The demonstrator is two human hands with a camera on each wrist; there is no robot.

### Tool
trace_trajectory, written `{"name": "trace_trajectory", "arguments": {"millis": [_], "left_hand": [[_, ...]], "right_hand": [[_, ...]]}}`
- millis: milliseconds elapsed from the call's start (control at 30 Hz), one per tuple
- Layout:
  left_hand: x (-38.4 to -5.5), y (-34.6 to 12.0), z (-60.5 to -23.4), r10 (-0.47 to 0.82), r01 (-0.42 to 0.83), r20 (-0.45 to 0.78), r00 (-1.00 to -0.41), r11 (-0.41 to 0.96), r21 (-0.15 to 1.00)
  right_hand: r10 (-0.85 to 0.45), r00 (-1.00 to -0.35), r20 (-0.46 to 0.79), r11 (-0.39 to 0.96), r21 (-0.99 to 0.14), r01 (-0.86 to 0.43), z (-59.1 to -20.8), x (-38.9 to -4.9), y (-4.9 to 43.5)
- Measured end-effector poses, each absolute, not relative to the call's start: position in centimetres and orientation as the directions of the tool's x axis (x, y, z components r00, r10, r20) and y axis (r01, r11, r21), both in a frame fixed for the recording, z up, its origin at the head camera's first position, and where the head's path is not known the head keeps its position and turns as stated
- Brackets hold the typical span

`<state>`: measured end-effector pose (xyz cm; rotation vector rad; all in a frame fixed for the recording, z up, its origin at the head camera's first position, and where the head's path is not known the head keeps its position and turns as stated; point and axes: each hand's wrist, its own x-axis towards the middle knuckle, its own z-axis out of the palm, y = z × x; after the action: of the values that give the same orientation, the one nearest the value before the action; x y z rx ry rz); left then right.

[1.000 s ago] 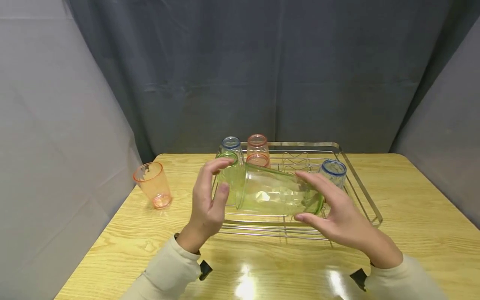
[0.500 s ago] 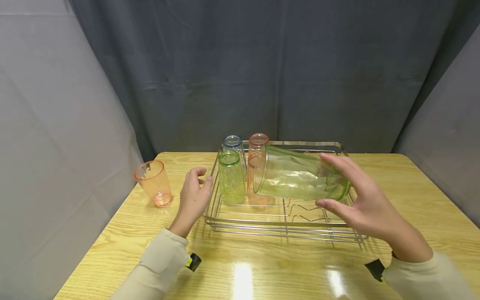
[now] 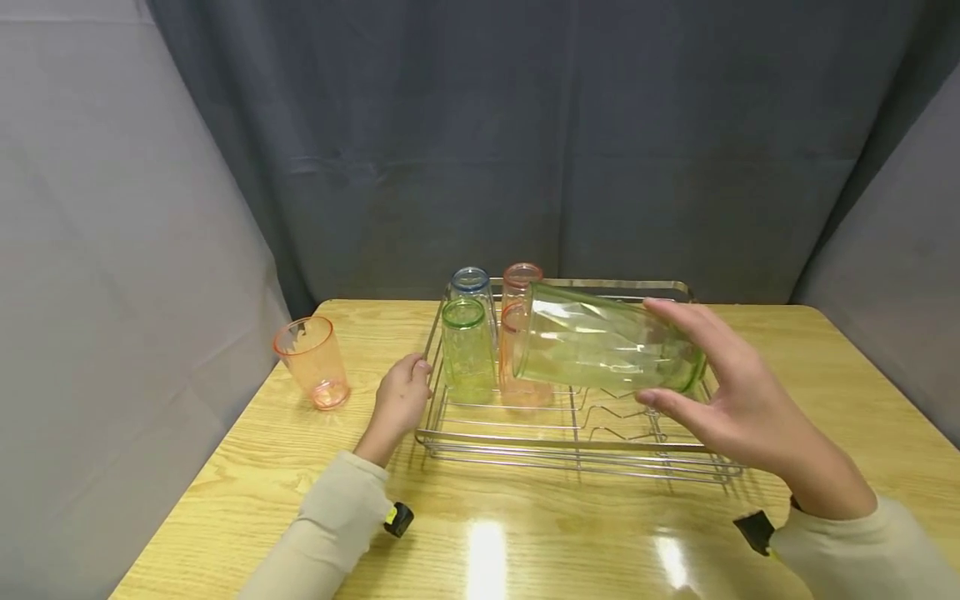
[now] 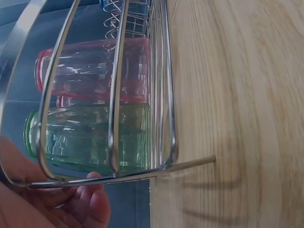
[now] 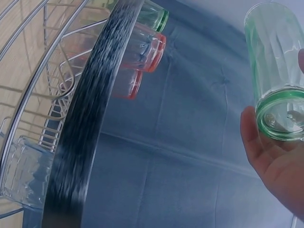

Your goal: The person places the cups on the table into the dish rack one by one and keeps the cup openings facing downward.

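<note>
My right hand (image 3: 738,400) grips a green tumbler (image 3: 600,337) near its base, the glass lying nearly on its side above the wire drying rack (image 3: 525,438), mouth to the left. In the right wrist view, fingers and thumb close around the tumbler's base end (image 5: 280,111). My left hand (image 3: 401,396) holds the rack's left side rail; in the left wrist view the curled fingers (image 4: 92,204) lie at the wire. Upside down inside the rack stand another green tumbler (image 3: 467,354), a blue-rimmed one (image 3: 470,282) and two orange-red ones, the nearer (image 3: 521,396) partly hidden behind the held glass.
An orange tumbler (image 3: 313,362) stands upright on the wooden table (image 3: 262,492), left of the rack. A bluish tumbler (image 5: 28,171) sits at the rack's right part in the right wrist view. A dark curtain (image 3: 465,150) hangs behind the table.
The left hand has dropped away from the green tumbler and taken hold of the rack's left rail. The right hand has carried the tumbler up and to the right, still tilted sideways.
</note>
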<state>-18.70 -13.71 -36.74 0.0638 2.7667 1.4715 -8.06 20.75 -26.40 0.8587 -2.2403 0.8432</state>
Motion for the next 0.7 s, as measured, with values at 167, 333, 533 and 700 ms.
{"name": "trace_trajectory", "arguments": {"millis": [167, 333, 533, 700], "left_hand": [[-18.6, -13.5, -36.7, 0.025, 0.033, 0.023, -0.999, 0.559, 0.828], [-18.6, -13.3, -36.6, 0.012, 0.035, 0.034, -0.999, 0.564, 0.825], [-18.7, -13.3, -36.6, 0.011, 0.034, 0.033, -0.999, 0.557, 0.830], [-18.7, -13.3, -36.7, 0.006, 0.033, 0.036, -0.999, 0.551, 0.834]], "right_hand": [[-0.364, -0.618, 0.697, 0.589, -0.342, -0.733, -26.3, -8.1, 20.5], [-0.358, -0.616, 0.702, 0.585, -0.345, -0.734, -26.2, -8.3, 20.3], [-0.361, -0.631, 0.687, 0.610, -0.337, -0.717, -25.9, -8.4, 19.9], [-0.376, -0.642, 0.668, 0.610, -0.343, -0.714, -25.8, -8.6, 19.3]]}}
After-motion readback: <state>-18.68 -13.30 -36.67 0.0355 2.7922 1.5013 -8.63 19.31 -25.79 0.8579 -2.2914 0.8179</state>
